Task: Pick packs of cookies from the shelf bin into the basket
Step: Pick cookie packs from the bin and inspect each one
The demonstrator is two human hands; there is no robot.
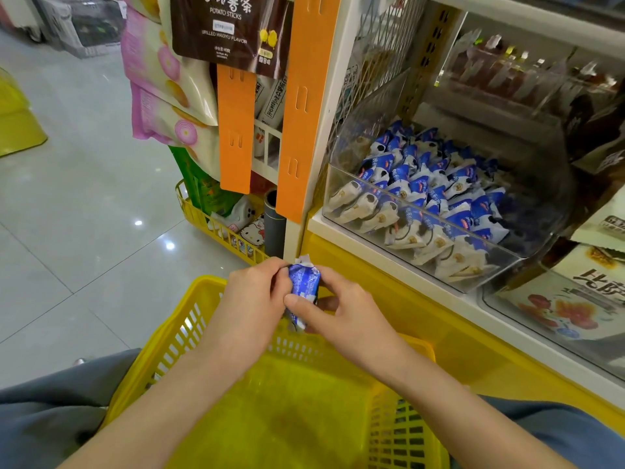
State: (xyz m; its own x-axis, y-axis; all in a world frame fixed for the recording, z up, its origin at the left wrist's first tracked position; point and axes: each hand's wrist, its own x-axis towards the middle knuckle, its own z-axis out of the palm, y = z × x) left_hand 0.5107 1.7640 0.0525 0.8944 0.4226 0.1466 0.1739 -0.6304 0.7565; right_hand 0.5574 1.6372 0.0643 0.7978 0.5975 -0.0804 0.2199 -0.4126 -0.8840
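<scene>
A blue and white cookie pack (303, 286) is held between both hands, over the far rim of the yellow basket (176, 336). My left hand (252, 306) grips its left side and my right hand (341, 314) pinches its lower right side. The basket rests on my lap and its inside looks bare. Up on the right, a clear shelf bin (351, 211) holds several more blue and white cookie packs (429, 194).
Orange hanging strips (236, 130) with snack bags hang at the shelf's end. A small yellow wire basket (220, 228) of goods sits on the floor below them. Other clear bins of snacks (571, 302) flank the cookie bin. Grey tiled floor lies to the left.
</scene>
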